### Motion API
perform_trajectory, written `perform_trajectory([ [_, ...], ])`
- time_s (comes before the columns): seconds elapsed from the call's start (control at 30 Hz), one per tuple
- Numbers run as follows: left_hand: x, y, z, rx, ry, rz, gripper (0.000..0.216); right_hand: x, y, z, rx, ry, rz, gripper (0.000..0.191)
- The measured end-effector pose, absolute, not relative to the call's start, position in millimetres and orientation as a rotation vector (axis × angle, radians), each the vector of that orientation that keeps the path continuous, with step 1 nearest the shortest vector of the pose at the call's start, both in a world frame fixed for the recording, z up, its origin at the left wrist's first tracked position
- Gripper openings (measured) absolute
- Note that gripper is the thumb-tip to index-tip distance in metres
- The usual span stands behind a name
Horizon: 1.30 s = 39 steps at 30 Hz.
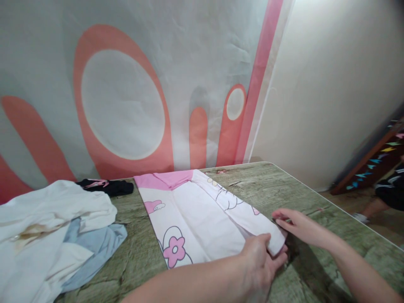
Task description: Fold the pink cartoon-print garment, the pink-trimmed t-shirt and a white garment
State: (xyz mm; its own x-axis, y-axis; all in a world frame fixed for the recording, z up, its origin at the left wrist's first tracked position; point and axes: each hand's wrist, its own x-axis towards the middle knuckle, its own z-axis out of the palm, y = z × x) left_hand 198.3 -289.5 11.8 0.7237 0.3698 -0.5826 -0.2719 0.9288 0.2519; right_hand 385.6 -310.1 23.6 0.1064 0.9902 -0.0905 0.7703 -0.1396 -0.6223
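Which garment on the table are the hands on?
The pink-and-white flower-print garment mid-table: left hand grips its near corner, right hand touches its edge. The white pile, blue cloth and black piece lie apart, untouched.

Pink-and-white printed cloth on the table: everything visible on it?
The cloth is thin white fabric with a pink band at its far end and cartoon prints, including a pink flower. It lies flat on the table, its right side folded over. The left hand pinches its near right corner; the right hand touches that edge.
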Motion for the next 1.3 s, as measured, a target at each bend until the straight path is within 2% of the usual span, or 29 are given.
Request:
perform_trajectory([
  [0.1,178,-301,24,0.314,0.650,0.116,0.026,392,-308,19,-1.987,-1.684,0.664,0.027],
  [0.17,162,-303,36,0.517,0.525,-0.120,0.019,394,-307,17,-1.988,-1.684,0.633,0.028],
  [0.23,148,-298,46,0.754,0.394,-0.188,0.012,392,-305,15,-1.990,-1.691,0.603,0.029],
  [0.4,128,-253,51,1.801,0.325,0.401,0.019,377,-295,9,-2.000,-1.693,0.514,0.029],
  [0.53,122,-221,34,2.260,0.284,0.587,0.027,362,-286,1,-2.099,-1.684,0.359,0.028],
  [0.67,118,-218,19,2.397,0.258,0.542,0.032,353,-280,-4,-2.271,-1.648,0.187,0.031],
  [0.83,115,-222,15,2.460,0.234,0.499,0.038,363,-280,-3,-2.335,-1.703,0.249,0.034],
  [1.03,110,-223,15,2.485,0.210,0.428,0.042,372,-282,3,-2.352,-1.692,0.213,0.027],
  [1.13,111,-227,19,2.525,0.216,0.387,0.044,356,-268,6,-2.117,-1.846,0.089,0.029],
  [1.3,110,-223,41,2.708,0.138,0.037,0.052,323,-215,2,-1.643,-2.253,0.140,0.048],
])
